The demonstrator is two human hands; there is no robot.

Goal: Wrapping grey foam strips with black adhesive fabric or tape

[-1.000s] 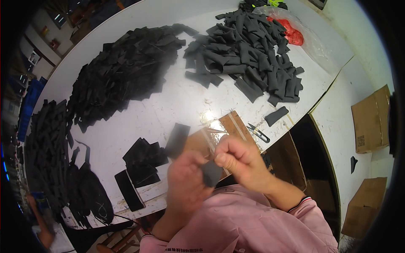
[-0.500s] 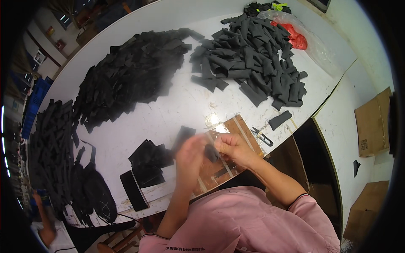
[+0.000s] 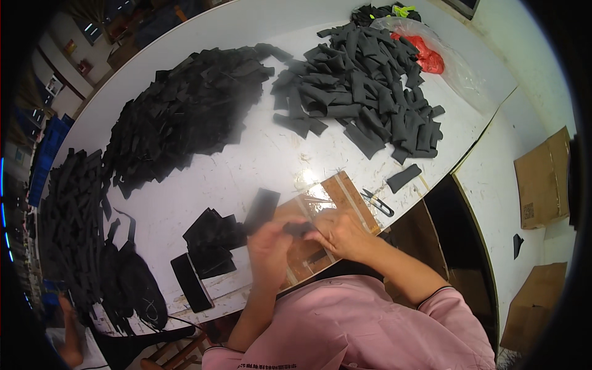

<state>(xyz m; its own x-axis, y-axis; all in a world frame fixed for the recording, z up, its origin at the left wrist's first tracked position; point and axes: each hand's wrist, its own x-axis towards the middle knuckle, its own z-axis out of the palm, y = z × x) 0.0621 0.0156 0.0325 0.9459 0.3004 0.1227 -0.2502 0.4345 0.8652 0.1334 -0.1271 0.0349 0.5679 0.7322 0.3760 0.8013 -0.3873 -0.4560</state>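
A small dark fabric piece [image 3: 298, 229] is pinched between my two hands above a brown wooden board [image 3: 344, 186]. My left hand [image 3: 269, 242] grips its left end, while the fingers of my right hand [image 3: 343, 233] close on its right end. Thin pale, metallic-looking lines [image 3: 317, 199] show just above my right hand; whether it holds them I cannot tell. Beside my left hand lies a flat black fabric piece [image 3: 262, 208], with a small stack of similar pieces [image 3: 213, 240] farther left. Thread snips [image 3: 377, 203] rest right of the board, near a single dark fabric tube [image 3: 404, 178].
A wide heap of flat black pieces [image 3: 179, 117] covers the table's far left; dark tubes [image 3: 370, 92] are heaped at the far right by a red bag [image 3: 425, 55]. Black strips [image 3: 68, 216] and a phone-like black slab [image 3: 192, 282] lie left. Cardboard boxes [image 3: 541, 179] stand right.
My left hand, blurred and apart before, has come down onto the dark piece. The piece has moved slightly left and now lies between both hands. My right hand has shifted slightly lower.
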